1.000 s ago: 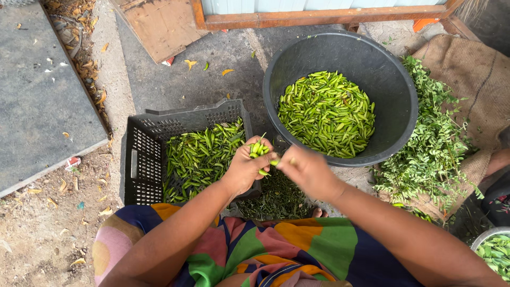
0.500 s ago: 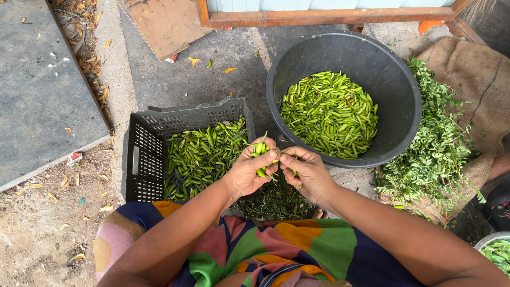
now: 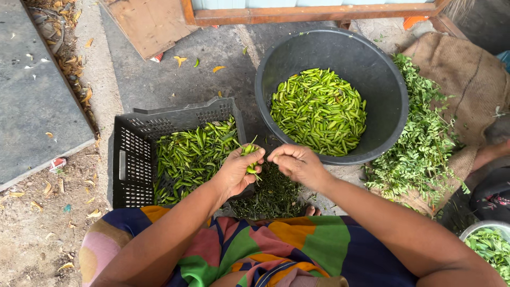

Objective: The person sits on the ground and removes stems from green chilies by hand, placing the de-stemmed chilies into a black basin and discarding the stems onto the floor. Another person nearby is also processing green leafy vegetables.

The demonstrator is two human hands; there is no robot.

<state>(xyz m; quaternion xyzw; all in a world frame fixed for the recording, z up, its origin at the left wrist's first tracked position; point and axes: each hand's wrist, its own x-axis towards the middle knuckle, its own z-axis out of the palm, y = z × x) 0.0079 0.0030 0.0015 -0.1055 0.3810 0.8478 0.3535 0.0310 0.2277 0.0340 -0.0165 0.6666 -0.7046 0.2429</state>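
A seated person's left hand (image 3: pixel 234 172) is clutching a small bunch of green chilli peppers (image 3: pixel 249 158) above a black slatted plastic crate (image 3: pixel 133 154) of chillies, while the right hand (image 3: pixel 297 163), fingertips pinched together, is hovering just beside the bunch, near a round black plastic tub (image 3: pixel 393 101) of stemmed chillies

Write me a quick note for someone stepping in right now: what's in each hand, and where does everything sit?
Left hand: holds a small bunch of green chillies.
Right hand: fingers pinched by the bunch, holding nothing I can make out.
Black crate: chillies with stems.
Round black tub: heap of chillies.
Pile of stems: on the ground by the hands.
Done: much in the tub. Left: the crate's contents.
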